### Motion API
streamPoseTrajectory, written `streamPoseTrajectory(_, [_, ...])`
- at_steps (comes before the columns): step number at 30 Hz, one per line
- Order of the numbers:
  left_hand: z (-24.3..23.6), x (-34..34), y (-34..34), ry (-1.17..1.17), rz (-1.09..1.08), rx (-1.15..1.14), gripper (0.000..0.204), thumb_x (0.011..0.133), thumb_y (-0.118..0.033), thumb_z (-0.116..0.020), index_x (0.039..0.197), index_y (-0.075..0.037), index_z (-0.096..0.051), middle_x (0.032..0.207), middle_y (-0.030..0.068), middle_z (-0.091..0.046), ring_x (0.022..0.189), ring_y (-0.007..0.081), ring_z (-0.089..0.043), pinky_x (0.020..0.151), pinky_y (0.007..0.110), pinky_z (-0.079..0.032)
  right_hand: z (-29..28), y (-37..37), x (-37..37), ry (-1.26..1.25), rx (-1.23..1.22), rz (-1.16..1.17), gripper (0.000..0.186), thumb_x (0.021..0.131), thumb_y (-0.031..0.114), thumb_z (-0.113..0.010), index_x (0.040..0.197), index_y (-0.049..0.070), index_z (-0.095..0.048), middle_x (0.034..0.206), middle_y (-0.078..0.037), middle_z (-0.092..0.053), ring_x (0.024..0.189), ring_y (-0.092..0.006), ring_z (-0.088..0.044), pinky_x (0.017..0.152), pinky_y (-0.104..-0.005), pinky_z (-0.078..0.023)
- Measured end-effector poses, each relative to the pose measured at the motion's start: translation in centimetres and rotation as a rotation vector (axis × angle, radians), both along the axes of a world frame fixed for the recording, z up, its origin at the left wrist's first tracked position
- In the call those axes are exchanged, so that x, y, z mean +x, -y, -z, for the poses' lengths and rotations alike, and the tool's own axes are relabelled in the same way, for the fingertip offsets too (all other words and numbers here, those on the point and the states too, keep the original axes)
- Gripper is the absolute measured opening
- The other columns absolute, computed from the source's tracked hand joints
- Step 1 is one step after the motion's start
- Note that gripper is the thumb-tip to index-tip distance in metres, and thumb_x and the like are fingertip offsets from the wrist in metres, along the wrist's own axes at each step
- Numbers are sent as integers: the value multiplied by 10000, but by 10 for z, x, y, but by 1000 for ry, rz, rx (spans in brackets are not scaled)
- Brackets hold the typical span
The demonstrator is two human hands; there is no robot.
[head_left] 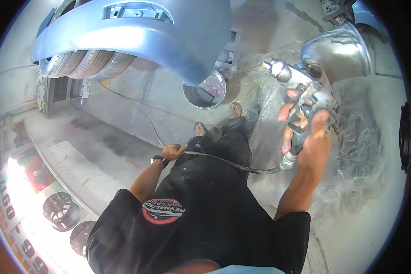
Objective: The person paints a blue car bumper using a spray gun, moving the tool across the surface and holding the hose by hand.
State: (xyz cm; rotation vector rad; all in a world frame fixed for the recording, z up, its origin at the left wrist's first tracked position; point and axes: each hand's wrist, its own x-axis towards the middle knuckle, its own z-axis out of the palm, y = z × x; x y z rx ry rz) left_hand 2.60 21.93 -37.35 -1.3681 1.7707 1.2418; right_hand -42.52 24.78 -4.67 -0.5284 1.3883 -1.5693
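At seven o'clock from the middle of your view: one round badge (163, 211), red-rimmed and dark-centred with pale lettering, printed on your black shirt (214, 214). At eight o'clock: one pale banner (27, 210), bearing large red and grey characters and a red car picture; two dark spoked wheels (60, 210) beside the characters, printed or real you cannot tell from here.

At two o'clock: one spray gun (313, 98), raised, its nozzle toward eleven; one large silver cup (335, 52) at its upper end. Your right hand (316, 139), at three o'clock, has its fingers wrapped around the gun's handle and trigger area.

From the handle's base: one dark hose (237, 166), crossing your front to your left hand (172, 152) at eight o'clock, fingers closed around it; black watch (159, 159) on that wrist. The hose runs on toward ten.

At eleven: one blue bumper (187, 36), blocking the view behind it and overlapping the edge of one bucket (190, 96) at twelve. At ten: several tyres (91, 64), partly hidden by the bumper. At three to four: crumpled clear sheeting (360, 173).
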Motion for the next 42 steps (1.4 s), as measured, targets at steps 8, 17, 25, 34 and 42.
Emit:
streamPoseTrajectory(8, [13, -34, -17, -200, 17, -24, 715, 1025, -660, -355, 1381, -88, -596, 1366, 254, -595, 1289, 409, -541, 1084, 442, -410, 87, 0, -5, -38, 246, 85, 614, 1033, 561, -506, 1251, -8, -580, 901, -160, -668, 468, -165, -535, 370, -271, -423])
streamPoseTrajectory(17, [-44, -2, -37, -671, -27, 330, 596, 1067, -523, -425, 1510, -128, -484, 1463, 179, -551, 1344, 314, -517, 1111, 412, -390, 140, -28, 29, 50, 376, 280, 510, 1018, 500, -585, 1152, 9, -627, 880, -133, -665, 494, -184, -546, 379, -307, -448])
streamPoseTrajectory(25, [-196, -129, 45, -750, 160, 292, 320, 1028, -351, -635, 1027, -41, -718, 1009, 76, -729, 921, 113, -657, 779, 318, -517, -15, -36, 73, -98, 0, 65, 668, 1025, 571, -502, 1278, -45, -545, 884, -159, -668, 482, -173, -555, 350, -266, -424])
streamPoseTrajectory(34, [-292, -192, 2, -1435, -158, 577, 226, 947, -170, -763, 1104, -22, -696, 1027, 16, -735, 1012, 81, -667, 856, 259, -523, -48, -52, 112, -211, -211, -5, 846, 981, 647, -494, 1393, -87, -415, 1247, -250, -600, 601, -238, -638, 320, -273, -466])
streamPoseTrajectory(42, [-296, -174, -5, -1448, -223, 476, 212, 956, -153, -748, 1091, 6, -710, 1028, 36, -753, 958, 83, -682, 859, 259, -539, -65, -35, 153, -301, -221, 207, 759, 1000, 607, -518, 1304, -88, -506, 1202, -210, -618, 845, -275, -665, 390, -292, -499])
